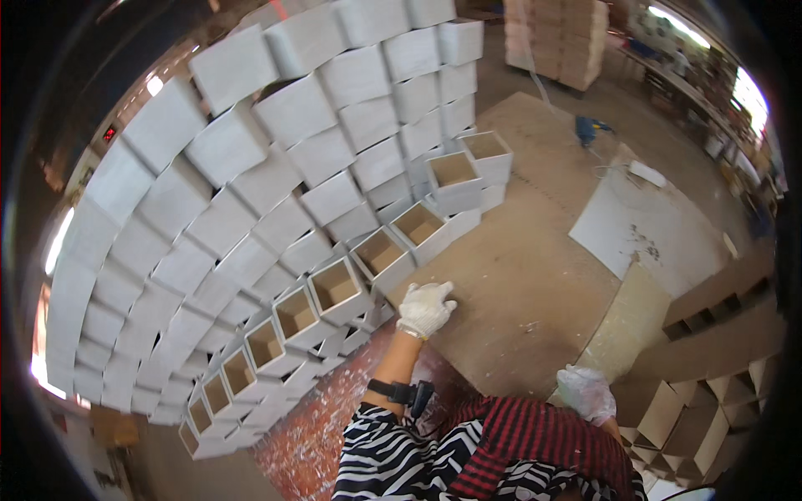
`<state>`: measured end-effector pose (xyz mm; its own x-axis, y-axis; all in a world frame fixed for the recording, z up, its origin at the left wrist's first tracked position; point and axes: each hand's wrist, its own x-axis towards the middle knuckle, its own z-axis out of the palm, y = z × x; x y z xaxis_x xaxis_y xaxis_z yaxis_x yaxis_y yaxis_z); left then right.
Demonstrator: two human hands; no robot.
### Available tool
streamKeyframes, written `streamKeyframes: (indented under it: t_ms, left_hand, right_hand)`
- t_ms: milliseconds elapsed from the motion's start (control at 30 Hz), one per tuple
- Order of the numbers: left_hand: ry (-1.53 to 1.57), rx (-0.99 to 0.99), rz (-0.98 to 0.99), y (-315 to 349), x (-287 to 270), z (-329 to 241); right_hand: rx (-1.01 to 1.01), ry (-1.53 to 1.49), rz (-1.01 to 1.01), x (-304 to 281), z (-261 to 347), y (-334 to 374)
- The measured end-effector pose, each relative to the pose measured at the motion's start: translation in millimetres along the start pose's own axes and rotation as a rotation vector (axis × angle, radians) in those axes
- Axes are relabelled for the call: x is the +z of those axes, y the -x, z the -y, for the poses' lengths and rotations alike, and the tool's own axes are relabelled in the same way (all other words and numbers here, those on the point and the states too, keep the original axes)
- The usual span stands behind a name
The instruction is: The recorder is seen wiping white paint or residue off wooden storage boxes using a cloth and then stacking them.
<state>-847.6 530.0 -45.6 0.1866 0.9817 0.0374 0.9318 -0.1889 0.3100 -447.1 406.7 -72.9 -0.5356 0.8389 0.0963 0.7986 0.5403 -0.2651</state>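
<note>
My left hand (426, 311), in a white knit glove, reaches forward over the brown board (493, 309). Its fingers are loosely bent and apart, and nothing shows in them. The closest open box (340, 290) stands just left of it, white outside and brown within. More such boxes line the low front row, among them one box (383, 255) beyond my fingertips. My right hand (586, 394), in a stained whitish glove, is held low by my right side, close to the red-and-black striped cloth (535, 447). Its fingers look curled; whatever they may hold is hidden.
Stacked white boxes (317, 125) form a tall curved wall on the left. A red, white-flecked sheet (309, 417) lies below the front row. Rightward are a pale sheet (643, 221), a blue power tool (587, 129) and cardboard dividers (693, 417). A wrapped stack (555, 42) stands farther back.
</note>
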Motion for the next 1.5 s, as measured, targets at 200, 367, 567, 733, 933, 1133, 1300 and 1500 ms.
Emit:
streamKeyframes:
  t_ms: [200, 367, 567, 733, 933, 1133, 1300, 1500]
  left_hand:
    - [-0.122, 0.023, 0.032, -70, -45, -19]
    - [-0.352, 0.233, -0.381, -145, -68, -34]
    - [-0.448, 0.181, -0.272, -241, -92, -58]
    - [-0.611, 0.014, -0.066, -303, -89, -70]
    - [-0.678, 0.026, 0.095, -338, -68, -60]
    - [-0.605, 0.059, 0.01, -356, -59, -60]
    - [-0.603, 0.074, -0.133, -367, -41, -63]
    - [-0.625, -0.072, -0.003, -386, -43, -81]
  right_hand:
    - [0.166, -0.093, 0.063, -12, 7, 8]
    - [0.233, -0.215, -0.006, -5, -2, 20]
    - [0.226, -0.279, -0.024, -1, -5, 19]
    - [0.33, -0.4, -0.076, 18, -11, 27]
    - [0.429, -0.557, -0.064, 4, -5, 20]
    - [1.127, -1.221, -0.147, -10, 9, -1]
    - [0.669, -0.83, -0.162, 3, -4, -1]
    - [1.219, -1.414, -0.018, 2, -4, -11]
